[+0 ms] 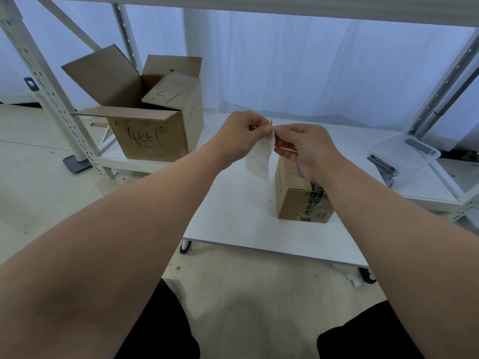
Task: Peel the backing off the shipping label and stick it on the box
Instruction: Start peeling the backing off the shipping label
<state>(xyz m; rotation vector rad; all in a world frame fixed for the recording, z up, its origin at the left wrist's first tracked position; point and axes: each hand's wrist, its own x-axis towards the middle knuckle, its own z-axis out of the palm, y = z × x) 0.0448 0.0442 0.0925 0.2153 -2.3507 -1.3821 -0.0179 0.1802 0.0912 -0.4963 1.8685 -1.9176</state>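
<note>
Held the label point(260, 159) up at the centre of the frame as a pale strip hanging loose from its top edge. Pinched that top edge with the left hand point(242, 136), thumb and forefinger closed on the paper and the other fingers curled in behind. Pinched the same edge from the opposite side with the right hand point(303, 151), its thumb tip meeting the left thumb tip and its lower fingers loosely bent beneath. Could not make out any split between backing and sticker.

Had the strip dangling just left of the box point(293, 203), its lower end overlapping the box's upper left side in the view. Could not tell whether touching or apart. Had the box standing right of centre on a low white table point(233, 218): small, brown, shut, with printed tape across the top and down the near face. Hid part of its top behind the right wrist.

Saw, at upper left, a bigger carton point(145, 112) with flaps open and black scribbles on the front, set on the bottom shelf of a white metal rack point(41, 81). Saw, at the right edge, a clear plastic tub point(404, 151) on another low shelf, with something dark beside it, too small to identify. Saw a white curtain point(311, 68) across the back, pale floor point(246, 294) below the table, and dark trousers point(166, 332) at the bottom of the frame.
</note>
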